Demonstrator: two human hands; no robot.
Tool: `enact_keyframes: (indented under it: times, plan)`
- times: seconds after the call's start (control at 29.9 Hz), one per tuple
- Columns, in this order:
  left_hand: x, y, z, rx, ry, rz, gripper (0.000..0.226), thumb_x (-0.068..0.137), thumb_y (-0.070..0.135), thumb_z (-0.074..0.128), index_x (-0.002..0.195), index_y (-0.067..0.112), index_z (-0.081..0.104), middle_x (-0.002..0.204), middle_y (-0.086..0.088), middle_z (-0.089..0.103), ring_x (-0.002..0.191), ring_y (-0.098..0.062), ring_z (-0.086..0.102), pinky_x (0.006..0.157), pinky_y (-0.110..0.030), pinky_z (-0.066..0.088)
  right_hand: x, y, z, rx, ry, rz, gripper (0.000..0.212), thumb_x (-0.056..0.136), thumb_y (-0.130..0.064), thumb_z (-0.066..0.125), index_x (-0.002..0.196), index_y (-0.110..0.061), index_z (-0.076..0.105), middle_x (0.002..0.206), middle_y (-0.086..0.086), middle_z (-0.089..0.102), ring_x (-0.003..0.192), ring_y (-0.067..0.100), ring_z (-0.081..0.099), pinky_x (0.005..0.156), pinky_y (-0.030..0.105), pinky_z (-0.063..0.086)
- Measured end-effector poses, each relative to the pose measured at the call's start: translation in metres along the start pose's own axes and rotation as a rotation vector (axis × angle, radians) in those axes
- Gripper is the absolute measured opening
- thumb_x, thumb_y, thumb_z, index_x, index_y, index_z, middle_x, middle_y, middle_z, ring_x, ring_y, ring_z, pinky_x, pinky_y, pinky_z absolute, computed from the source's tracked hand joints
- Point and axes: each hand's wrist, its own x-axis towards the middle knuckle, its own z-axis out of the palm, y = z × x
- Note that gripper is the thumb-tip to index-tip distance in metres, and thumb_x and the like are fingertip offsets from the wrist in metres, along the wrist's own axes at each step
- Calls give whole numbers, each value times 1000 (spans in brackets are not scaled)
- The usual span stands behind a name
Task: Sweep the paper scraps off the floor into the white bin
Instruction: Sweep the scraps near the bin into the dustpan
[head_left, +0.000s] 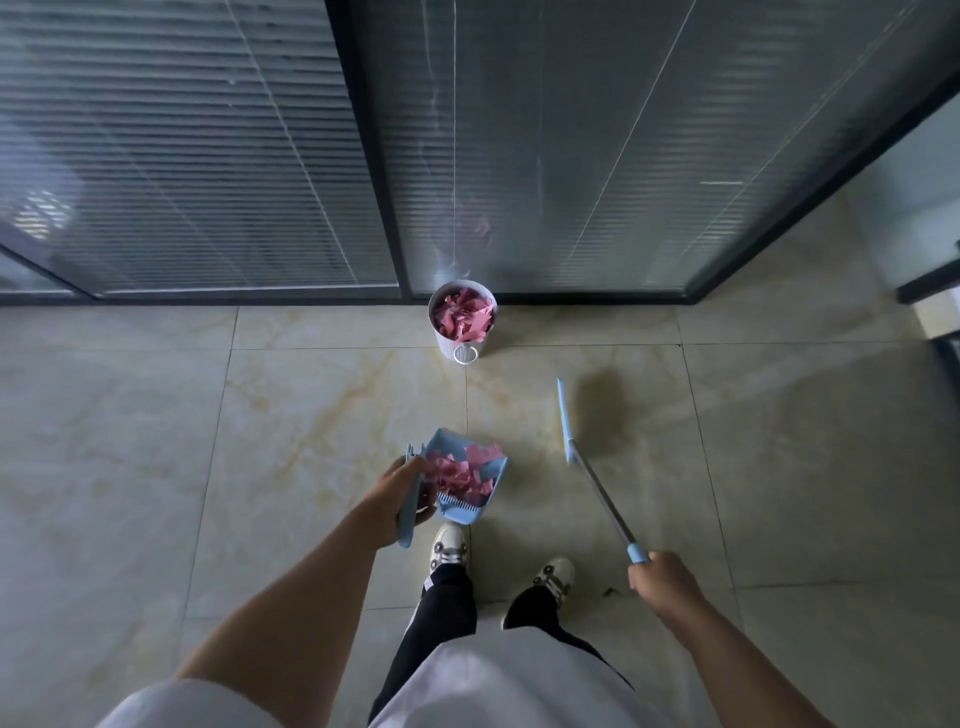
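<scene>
My left hand (402, 501) grips the handle of a light blue dustpan (462, 506), held above the floor in front of my feet. Pink paper scraps (464, 474) fill the pan. My right hand (662, 579) holds the end of a blue broom (597, 480) whose thin head points away over the tiles. The white bin (460, 345) stands farther ahead against the glass wall, and more pink scraps (462, 314) lie inside it. I see no loose scraps on the tiles around me.
A glass partition with blinds and a black frame (374, 171) runs across the far side, turning a corner at the right. Beige marble-look tiles (260, 415) cover the floor. My two white shoes (449, 545) stand just below the dustpan.
</scene>
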Motion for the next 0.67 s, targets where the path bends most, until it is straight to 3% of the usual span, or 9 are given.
enact_keyframes:
  times: [0.1, 0.27, 0.4, 0.54, 0.67]
  plan:
    - [-11, -5, -2, -25, -41, -22, 3, 94, 18, 52, 96, 17, 50, 89, -15, 60, 63, -20, 56, 58, -29, 49, 2, 5, -2, 12, -20, 25, 31, 86, -14, 54, 110, 3, 62, 98, 16, 63, 94, 33, 62, 68, 26, 38]
    - [-23, -10, -4, -103, 55, -51, 18, 94, 21, 44, 84, 7, 49, 75, -13, 57, 49, -15, 49, 45, -22, 44, 0, 11, -10, -8, -59, 9, 33, 88, -14, 50, 113, 5, 58, 94, 15, 61, 81, 28, 56, 60, 25, 37]
    - [-32, -7, -4, -228, 95, -2, 15, 88, 19, 41, 77, 9, 43, 86, -17, 55, 40, -12, 41, 42, -22, 38, -1, 7, -19, -32, -73, -13, 33, 90, -12, 46, 118, 4, 54, 95, 15, 60, 73, 27, 55, 53, 26, 35]
    - [-43, 1, -4, -328, 118, 67, 13, 87, 19, 42, 78, 10, 42, 77, -12, 49, 36, -11, 38, 39, -17, 36, -2, 2, -26, -51, -67, -22, 29, 94, -17, 45, 114, 4, 49, 93, 12, 53, 96, 33, 60, 65, 27, 40]
    - [-65, 19, 7, -424, 106, 181, 22, 94, 16, 40, 73, 13, 46, 61, -7, 48, 33, -8, 38, 37, -13, 35, -2, -1, -33, -72, -48, -50, 40, 97, -25, 45, 124, 4, 50, 117, 21, 59, 97, 32, 61, 64, 25, 41]
